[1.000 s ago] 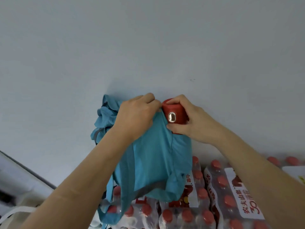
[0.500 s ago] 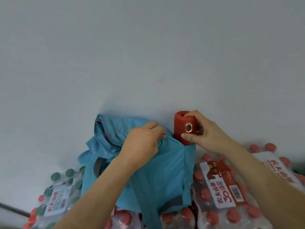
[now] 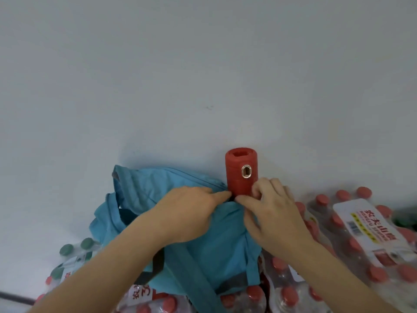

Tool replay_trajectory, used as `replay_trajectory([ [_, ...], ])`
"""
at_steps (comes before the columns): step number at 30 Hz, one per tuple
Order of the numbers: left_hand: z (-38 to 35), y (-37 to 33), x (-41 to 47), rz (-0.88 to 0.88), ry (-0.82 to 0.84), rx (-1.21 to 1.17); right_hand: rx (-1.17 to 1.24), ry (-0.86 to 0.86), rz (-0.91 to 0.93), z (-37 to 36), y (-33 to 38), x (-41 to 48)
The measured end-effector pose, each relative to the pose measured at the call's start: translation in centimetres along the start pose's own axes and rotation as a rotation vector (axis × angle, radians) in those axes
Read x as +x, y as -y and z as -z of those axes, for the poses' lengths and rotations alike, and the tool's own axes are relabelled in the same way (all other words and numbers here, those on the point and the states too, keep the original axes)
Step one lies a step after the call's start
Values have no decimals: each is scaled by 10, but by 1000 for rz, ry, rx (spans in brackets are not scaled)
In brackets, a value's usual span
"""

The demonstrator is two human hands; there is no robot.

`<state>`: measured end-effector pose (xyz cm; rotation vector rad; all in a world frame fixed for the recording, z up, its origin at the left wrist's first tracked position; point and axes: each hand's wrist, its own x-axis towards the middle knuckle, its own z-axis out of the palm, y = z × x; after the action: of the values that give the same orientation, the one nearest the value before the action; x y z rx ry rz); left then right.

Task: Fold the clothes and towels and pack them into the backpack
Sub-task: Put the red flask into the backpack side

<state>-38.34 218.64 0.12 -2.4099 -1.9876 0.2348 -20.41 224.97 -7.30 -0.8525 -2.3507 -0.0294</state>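
Note:
A teal backpack [image 3: 214, 251] lies slumped on packs of bottled water, against a pale wall. A red cylinder with a metal oval button [image 3: 241, 175] stands upright at its upper right corner, its lower end hidden in the bag's side pocket. My left hand [image 3: 187, 213] lies on top of the bag, and its fingertips pinch the fabric just left of the cylinder's base. My right hand [image 3: 270, 213] has curled fingers pinching the pocket edge right below the cylinder. No clothes or towels show.
Shrink-wrapped packs of red-capped water bottles [image 3: 361, 240] fill the right and the lower edge under the bag. Green-capped bottles [image 3: 74, 247] sit at the lower left. A plain wall [image 3: 203, 75] fills the upper part of the view.
My right hand has let go of the red cylinder's side and dropped to the pocket edge below it. The cylinder now stands free in the pocket. My left hand stays on the bag.

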Motion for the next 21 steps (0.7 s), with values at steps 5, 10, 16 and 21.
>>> replay_trajectory([
  [5,18,16,5,66,154,-33,115,131,21,-9,-7,-15],
  [10,22,29,1,145,143,161,173,99,75,-14,-2,-21],
  [16,12,15,8,-133,-115,122,238,31,172,-20,3,-19],
  [21,7,16,9,-81,46,71,249,104,202,-18,2,-14],
])
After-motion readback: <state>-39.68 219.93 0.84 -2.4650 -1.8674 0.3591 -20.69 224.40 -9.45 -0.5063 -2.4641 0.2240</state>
